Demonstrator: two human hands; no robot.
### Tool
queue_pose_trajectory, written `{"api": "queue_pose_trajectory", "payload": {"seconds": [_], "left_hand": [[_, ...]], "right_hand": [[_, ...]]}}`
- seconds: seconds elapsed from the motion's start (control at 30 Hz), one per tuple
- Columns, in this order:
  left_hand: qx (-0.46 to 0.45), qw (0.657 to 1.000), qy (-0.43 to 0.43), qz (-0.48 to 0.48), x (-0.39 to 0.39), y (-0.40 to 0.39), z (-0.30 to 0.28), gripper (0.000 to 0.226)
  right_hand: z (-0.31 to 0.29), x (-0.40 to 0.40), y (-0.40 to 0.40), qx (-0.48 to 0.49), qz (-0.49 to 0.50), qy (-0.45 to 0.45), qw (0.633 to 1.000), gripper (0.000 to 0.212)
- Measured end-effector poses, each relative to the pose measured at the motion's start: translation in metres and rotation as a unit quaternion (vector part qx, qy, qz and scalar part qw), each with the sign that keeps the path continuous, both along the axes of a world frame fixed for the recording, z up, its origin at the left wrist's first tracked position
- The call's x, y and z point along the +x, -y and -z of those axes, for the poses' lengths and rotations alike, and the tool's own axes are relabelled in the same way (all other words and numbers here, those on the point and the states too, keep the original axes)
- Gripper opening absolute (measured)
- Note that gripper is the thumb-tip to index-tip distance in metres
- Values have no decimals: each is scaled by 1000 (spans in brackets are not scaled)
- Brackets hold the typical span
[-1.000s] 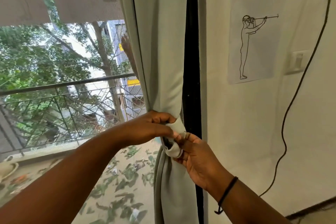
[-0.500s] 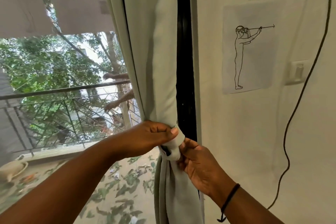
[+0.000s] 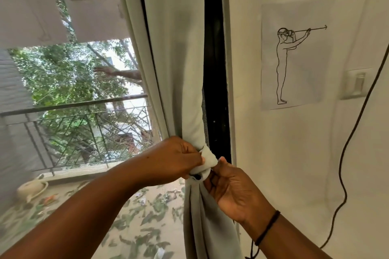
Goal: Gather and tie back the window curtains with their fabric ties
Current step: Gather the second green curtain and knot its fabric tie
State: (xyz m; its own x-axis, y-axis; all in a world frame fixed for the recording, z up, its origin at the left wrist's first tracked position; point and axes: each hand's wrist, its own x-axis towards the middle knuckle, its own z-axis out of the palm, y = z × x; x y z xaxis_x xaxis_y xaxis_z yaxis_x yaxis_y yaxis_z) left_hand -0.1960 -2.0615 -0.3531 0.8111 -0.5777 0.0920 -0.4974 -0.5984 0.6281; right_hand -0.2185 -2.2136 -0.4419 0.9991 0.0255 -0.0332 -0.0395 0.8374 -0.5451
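Window glass, far left: railing w/ trees behind; pale pot low on the balcony floor, leaves scattered nearby. Left hand: fingers curled, pinching the tie from the left. Tie is wrapped round the bunched curtain at its narrowest pt; dark button visible on its underside. Right hand: thumb + fingers pinch the tie's right end, black cord on the wrist. Dark window frame directly behind the curtain. Wall, right: drawing of a figure, switch, black cable hanging.
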Motion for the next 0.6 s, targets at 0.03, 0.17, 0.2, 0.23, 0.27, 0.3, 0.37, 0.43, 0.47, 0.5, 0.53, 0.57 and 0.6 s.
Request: {"api": "queue_pose_trajectory", "payload": {"seconds": [0.03, 0.17, 0.2, 0.23, 0.27, 0.3, 0.37, 0.43, 0.47, 0.5, 0.53, 0.57, 0.6], "left_hand": [[-5, 1000, -7, -4, 0, -1, -1, 58], [-8, 998, 52, -37, -5, -3, 9, 43], [2, 991, 122, -53, -7, -3, 17, 36], [21, 976, 208, -67, -10, -4, 25, 31], [36, 955, 282, -79, -13, -4, 34, 29], [34, 937, 335, -88, -16, -4, 42, 32], [-8, 927, 363, -89, -20, -2, 56, 39], [-98, 942, 314, -72, -25, 0, 62, 42], [-146, 947, 279, -64, -26, 0, 63, 41], [-188, 949, 246, -60, -27, 0, 63, 38], [-219, 949, 217, -61, -26, -1, 62, 35], [-244, 948, 195, -62, -25, -3, 60, 31], [-268, 946, 173, -61, -24, -6, 58, 29]], "right_hand": [[-1, -1, 0, -13, -9, 9, 1000, 41], [-9, 1, 5, -296, 77, 60, 950, 34], [-12, 0, 8, -369, 132, 78, 917, 32], [-18, -2, 10, -421, 182, 102, 883, 29], [-25, -4, 12, -456, 221, 138, 851, 27], [-31, -7, 12, -494, 247, 184, 813, 24], [-40, -10, 10, -576, 261, 272, 725, 18], [-46, -8, 2, -636, 228, 322, 663, 19], [-46, -5, -2, -651, 211, 335, 648, 22], [-47, -2, -6, -659, 197, 340, 642, 24], [-48, 0, -8, -667, 188, 338, 637, 23], [-51, 2, -10, -685, 185, 331, 622, 23], [-55, 4, -9, -712, 188, 324, 594, 23]]}}
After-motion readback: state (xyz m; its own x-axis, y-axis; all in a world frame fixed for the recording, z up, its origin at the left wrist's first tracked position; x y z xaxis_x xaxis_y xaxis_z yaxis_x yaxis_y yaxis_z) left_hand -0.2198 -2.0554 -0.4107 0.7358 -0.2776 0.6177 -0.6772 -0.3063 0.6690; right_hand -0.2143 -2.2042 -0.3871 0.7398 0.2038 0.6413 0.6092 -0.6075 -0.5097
